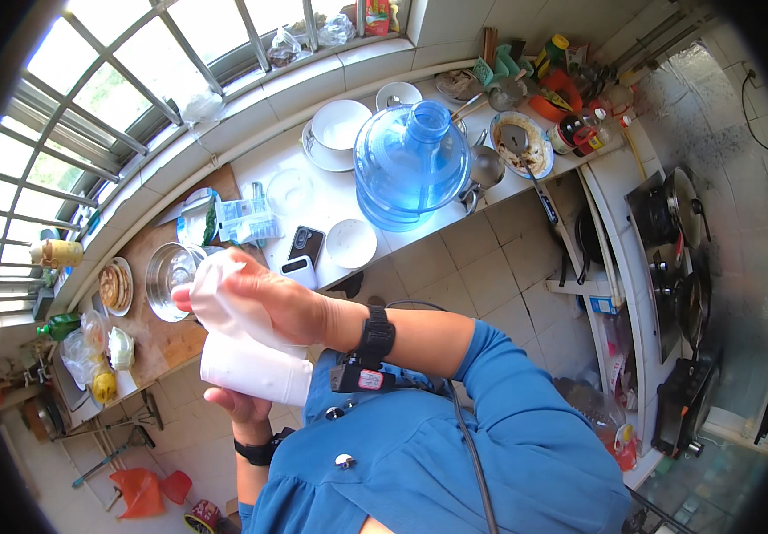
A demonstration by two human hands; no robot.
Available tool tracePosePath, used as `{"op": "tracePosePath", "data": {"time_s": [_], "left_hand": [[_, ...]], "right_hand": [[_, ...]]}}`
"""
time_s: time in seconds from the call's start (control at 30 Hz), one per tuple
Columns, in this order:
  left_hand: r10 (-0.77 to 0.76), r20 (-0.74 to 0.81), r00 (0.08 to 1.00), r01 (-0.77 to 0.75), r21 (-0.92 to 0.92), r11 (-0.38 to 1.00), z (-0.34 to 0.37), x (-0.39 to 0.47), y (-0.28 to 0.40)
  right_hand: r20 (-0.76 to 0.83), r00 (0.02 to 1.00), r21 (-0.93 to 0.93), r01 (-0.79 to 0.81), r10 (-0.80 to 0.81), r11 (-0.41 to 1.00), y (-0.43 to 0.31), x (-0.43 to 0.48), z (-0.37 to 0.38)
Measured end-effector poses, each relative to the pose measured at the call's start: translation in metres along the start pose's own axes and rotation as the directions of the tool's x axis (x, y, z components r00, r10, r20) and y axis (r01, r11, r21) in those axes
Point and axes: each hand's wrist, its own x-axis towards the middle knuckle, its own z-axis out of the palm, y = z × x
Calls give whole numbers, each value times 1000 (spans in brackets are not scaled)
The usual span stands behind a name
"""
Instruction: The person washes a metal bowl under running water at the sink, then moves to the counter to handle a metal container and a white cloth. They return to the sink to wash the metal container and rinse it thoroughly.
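My left hand supports a white roll of toilet paper from below, its thumb along the near end. Above it, my right hand grips a loose length of the paper pulled up from the roll; the paper hides some fingers. Just beyond the right fingers, a stainless steel bowl rests on a wooden board. A smartphone, a small white device and a white bowl are on the counter beyond my right wrist.
A big blue water jug stands on the white counter near its edge. A plate of flatbreads sits by the barred window. A soiled plate holds a spatula. A cable hangs down my front.
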Motion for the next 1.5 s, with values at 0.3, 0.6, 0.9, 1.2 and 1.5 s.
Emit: {"op": "tracePosePath", "data": {"time_s": [0.3,0.6,0.9,1.2,1.5], "left_hand": [[-72,-131,989,99,216,971,29,74,-14],[185,-83,979,-181,59,982,-36,274,-28],[660,-508,554,-257,649,716,-89,421,-35],[261,534,804,-43,-386,922,101,264,-11],[-99,691,716,503,-412,760,110,152,-54]], "right_hand": [[274,961,283,-119,38,952,0,-12,17],[-19,994,-259,-107,106,960,-73,-72,-10],[-437,899,-652,-325,11,685,-134,-172,-19],[-261,857,-678,165,-444,716,-134,-110,-30],[-94,922,-412,307,-375,858,-71,-27,14]]}}
